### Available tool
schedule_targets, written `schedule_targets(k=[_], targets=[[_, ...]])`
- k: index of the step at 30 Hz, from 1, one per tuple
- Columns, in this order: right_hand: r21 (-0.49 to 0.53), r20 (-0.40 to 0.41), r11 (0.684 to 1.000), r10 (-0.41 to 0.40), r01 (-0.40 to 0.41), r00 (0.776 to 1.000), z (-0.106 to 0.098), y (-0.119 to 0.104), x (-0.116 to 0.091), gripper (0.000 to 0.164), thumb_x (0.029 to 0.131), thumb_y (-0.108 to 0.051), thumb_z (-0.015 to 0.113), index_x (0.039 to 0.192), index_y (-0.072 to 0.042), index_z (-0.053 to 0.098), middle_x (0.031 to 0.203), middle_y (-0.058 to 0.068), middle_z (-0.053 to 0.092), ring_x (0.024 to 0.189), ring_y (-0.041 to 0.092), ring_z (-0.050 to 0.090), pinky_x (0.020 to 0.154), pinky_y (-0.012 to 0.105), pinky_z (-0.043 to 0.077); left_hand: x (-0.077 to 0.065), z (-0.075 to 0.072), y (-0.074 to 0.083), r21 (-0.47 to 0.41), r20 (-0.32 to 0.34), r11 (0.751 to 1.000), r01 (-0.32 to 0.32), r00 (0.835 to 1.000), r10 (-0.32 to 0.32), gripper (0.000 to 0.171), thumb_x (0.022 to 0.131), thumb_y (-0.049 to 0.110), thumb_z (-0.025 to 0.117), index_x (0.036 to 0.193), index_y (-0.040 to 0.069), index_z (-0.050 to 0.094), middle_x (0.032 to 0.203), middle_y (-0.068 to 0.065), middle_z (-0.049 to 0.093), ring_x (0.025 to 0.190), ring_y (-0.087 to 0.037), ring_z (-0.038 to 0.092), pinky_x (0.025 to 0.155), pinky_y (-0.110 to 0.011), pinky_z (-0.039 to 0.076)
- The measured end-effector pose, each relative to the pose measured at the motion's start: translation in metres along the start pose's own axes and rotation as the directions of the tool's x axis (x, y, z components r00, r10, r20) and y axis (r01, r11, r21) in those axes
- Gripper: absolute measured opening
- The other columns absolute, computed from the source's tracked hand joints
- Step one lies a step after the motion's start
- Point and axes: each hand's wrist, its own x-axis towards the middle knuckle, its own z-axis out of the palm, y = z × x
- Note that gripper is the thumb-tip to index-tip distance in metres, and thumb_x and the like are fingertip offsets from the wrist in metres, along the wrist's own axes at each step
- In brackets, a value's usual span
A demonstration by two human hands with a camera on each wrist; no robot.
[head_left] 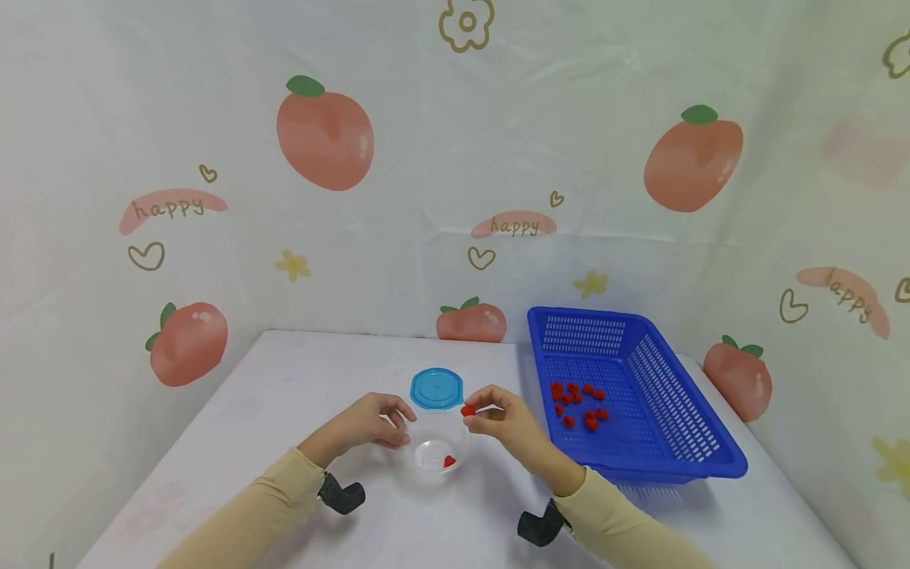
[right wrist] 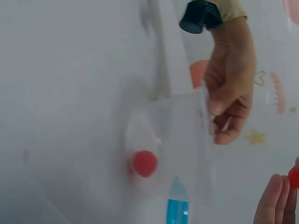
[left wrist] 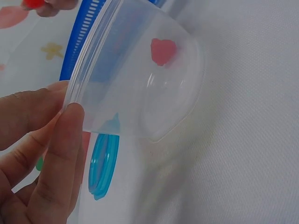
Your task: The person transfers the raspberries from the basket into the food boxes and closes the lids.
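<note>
My left hand [head_left: 364, 423] grips the rim of a clear plastic bowl [left wrist: 126, 88] at its left side, thumb and fingers on either side of the edge. Inside, a small red berry-like piece [head_left: 449, 461] lies on the bottom. Thumb and fingers of my right hand [head_left: 513, 425] pinch another red berry-like piece [head_left: 468, 410] above the bowl's right rim. Just behind the bowl, a blue lid [head_left: 437, 389] lies on the table. In the right wrist view, only the fingertips [right wrist: 270, 200] of the right hand show, at the lower right corner.
A blue slotted basket [head_left: 682, 427] stands on the right, holding several more red pieces [head_left: 572, 393] toward its left side. The white table [head_left: 284, 379] meets a printed cloth backdrop [head_left: 398, 261] at the back. Each wrist carries a black camera mount [head_left: 343, 495].
</note>
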Motion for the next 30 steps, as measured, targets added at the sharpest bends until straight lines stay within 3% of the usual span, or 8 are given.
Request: schedule_targets(k=[7,13,25,30], targets=[[-0.034,-0.031,0.997,0.070,-0.071,0.997,0.012,0.015,-0.003,0.025,0.085,-0.009,0.072,0.106,0.000,0.062,0.104,0.009,0.066,0.084,0.017,0.065,0.082,0.030,0.058,0.000,0.001,0.000,0.003,-0.002,1.000,0.003,1.000,-0.003,0.032,0.081,0.005,0.076,0.110,-0.001,0.063,0.086,-0.007,0.060,0.072,-0.014,0.064,0.072,-0.031,0.060],[-0.069,-0.034,0.993,0.094,-0.096,0.995,0.015,0.026,-0.001,0.021,0.085,-0.006,0.071,0.104,0.000,0.063,0.102,0.009,0.068,0.082,0.015,0.063,0.079,0.028,0.058,0.001,0.001,-0.001,0.002,-0.008,1.000,0.003,1.000,-0.003,0.032,0.081,0.005,0.075,0.109,-0.001,0.063,0.086,-0.007,0.060,0.072,-0.015,0.064,0.072,-0.031,0.060],[-0.129,-0.032,0.988,0.080,-0.083,0.996,0.020,0.030,-0.001,0.024,0.083,-0.009,0.074,0.104,-0.002,0.065,0.099,0.009,0.069,0.081,0.013,0.060,0.073,0.022,0.056,0.000,0.001,-0.003,0.000,-0.010,1.000,0.001,1.000,-0.001,0.032,0.080,0.007,0.076,0.109,0.000,0.064,0.086,-0.007,0.060,0.073,-0.015,0.063,0.072,-0.031,0.060],[-0.124,-0.031,0.990,0.068,-0.072,0.997,0.021,0.030,-0.001,0.027,0.083,-0.007,0.073,0.107,0.003,0.064,0.100,0.016,0.066,0.081,0.013,0.059,0.073,0.021,0.056,0.000,0.000,-0.003,-0.008,-0.005,1.000,-0.004,1.000,0.004,0.032,0.081,0.006,0.076,0.110,-0.001,0.063,0.086,-0.007,0.060,0.072,-0.015,0.063,0.072,-0.032,0.060]])
